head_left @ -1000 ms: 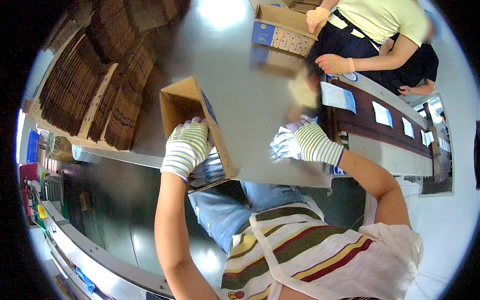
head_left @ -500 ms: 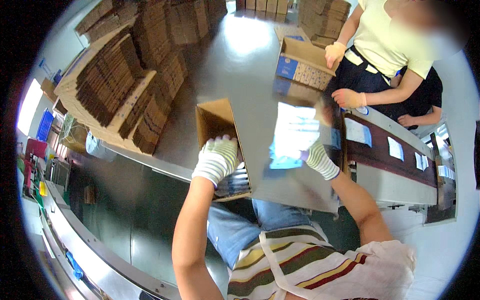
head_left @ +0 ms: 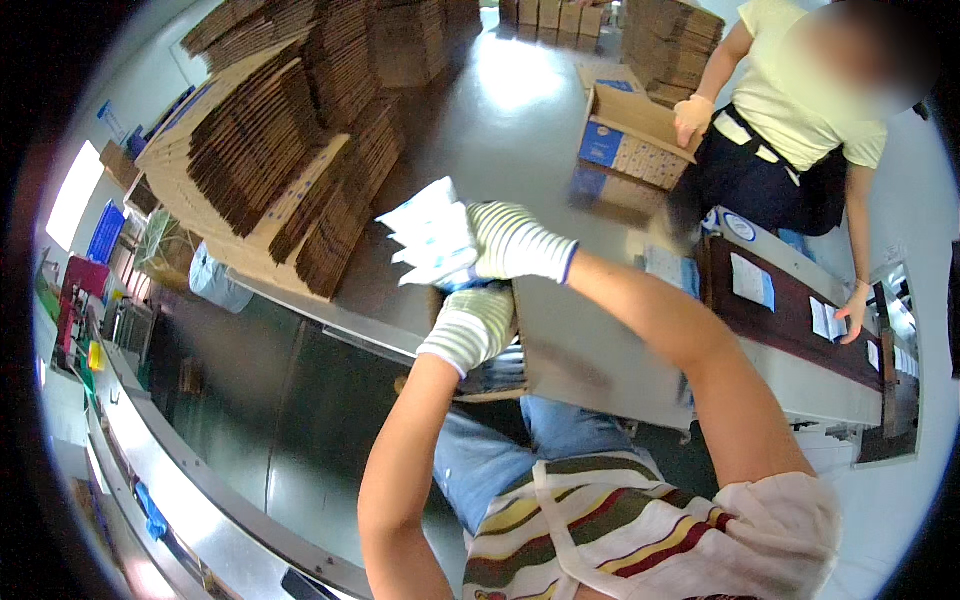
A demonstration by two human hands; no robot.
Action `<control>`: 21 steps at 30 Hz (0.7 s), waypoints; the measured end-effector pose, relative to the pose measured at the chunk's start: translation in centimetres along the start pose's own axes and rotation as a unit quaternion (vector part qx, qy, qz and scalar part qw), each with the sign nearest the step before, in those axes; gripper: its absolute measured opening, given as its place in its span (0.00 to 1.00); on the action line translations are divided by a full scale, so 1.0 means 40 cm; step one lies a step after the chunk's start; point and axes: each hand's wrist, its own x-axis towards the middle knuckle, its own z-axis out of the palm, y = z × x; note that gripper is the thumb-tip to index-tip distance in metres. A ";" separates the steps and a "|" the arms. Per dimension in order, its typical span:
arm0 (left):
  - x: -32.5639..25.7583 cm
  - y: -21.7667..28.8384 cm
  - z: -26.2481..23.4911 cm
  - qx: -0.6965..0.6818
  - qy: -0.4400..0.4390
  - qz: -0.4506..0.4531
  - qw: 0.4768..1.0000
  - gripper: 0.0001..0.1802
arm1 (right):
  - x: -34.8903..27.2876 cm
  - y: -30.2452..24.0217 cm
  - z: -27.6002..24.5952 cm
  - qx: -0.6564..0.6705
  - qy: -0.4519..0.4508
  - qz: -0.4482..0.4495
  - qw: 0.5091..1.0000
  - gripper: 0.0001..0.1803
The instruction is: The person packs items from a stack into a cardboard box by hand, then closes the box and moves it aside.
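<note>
My right hand (head_left: 512,242), in a green-and-white striped glove, grips a fanned stack of white and blue soft packets (head_left: 432,235) above an open cardboard carton (head_left: 521,322). The carton stands at the near edge of the metal table and is mostly covered by my hands. Packed inside its near end are more packets (head_left: 503,372). My left hand (head_left: 470,325), gloved the same way, reaches into the carton just below the held stack. Its fingertips are hidden there, so their grip does not show.
Flattened cardboard cartons (head_left: 250,150) stand in tall piles on the left. Across the table (head_left: 555,320), a co-worker's gloved hand (head_left: 692,120) touches another open carton (head_left: 640,140). Single packets (head_left: 752,282) lie on a dark conveyor belt (head_left: 790,325) at right, where another hand (head_left: 855,312) touches one.
My right hand has carried the packet stack leftward from the table's right side to above the carton. My left hand stays in the carton. A co-worker's hand has reached to a packet on the belt.
</note>
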 end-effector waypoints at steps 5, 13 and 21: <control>0.014 -0.031 0.052 -0.024 0.053 -0.044 0.997 0.22 | -0.069 0.038 0.009 -0.060 0.014 0.028 0.998 0.33; 0.037 -0.006 0.074 0.053 0.059 -0.027 0.997 0.28 | -0.145 0.080 -0.022 0.312 0.202 -0.129 0.919 0.41; 0.028 0.026 0.030 0.014 -0.057 -0.031 0.998 0.17 | -0.187 0.025 -0.079 0.201 0.113 -0.046 0.972 0.24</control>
